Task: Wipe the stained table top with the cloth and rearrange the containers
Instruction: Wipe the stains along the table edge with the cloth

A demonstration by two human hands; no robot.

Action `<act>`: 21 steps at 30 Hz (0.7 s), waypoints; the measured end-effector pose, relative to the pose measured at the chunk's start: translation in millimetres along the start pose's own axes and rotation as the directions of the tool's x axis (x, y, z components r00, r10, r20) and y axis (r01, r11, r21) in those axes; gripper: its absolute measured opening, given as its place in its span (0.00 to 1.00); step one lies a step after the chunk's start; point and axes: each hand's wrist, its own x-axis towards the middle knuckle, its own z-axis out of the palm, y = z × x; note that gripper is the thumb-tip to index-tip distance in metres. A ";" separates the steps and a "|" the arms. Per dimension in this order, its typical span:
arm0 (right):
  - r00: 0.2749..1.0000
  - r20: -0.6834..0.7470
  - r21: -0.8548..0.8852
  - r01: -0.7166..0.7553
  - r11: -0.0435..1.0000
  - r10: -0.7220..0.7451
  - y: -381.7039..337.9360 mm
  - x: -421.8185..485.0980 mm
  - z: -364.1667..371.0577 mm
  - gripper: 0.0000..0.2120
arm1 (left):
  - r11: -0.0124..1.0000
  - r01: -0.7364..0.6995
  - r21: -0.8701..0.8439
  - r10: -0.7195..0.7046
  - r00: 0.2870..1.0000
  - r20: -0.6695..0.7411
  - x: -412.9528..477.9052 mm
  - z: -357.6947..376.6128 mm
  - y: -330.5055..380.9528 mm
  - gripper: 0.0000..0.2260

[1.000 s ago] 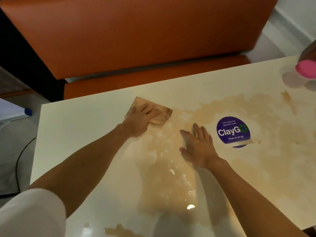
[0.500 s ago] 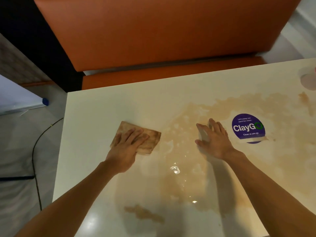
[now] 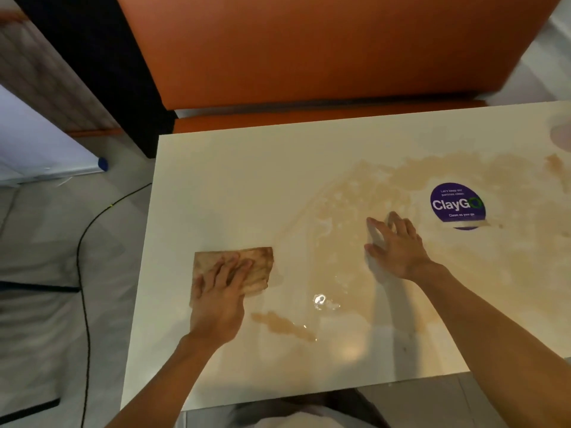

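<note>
Cloth (image 3: pixel 234 270) nearer now (brown-stained, folded)

Left hand (image 3: pixel 220 296) flat, fingers straight, palm down; right hand (image 3: pixel 397 247) flat, fingers spread.

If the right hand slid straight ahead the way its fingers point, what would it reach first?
Probably just more brown stain on the table, then the far edge. The right hand points up and slightly left, so it seems to miss the purple ClayGo sticker.

Orange booth seat (image 3: pixel 324 47); black cable (image 3: pixel 85 273) crosses floor.
</note>
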 end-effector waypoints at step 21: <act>0.978 0.131 0.012 0.160 0.987 -0.160 25.6 -32.6 4.2 0.25 | 0.950 0.310 0.013 -0.306 0.926 0.220 -88.6 19.1 227.2 0.32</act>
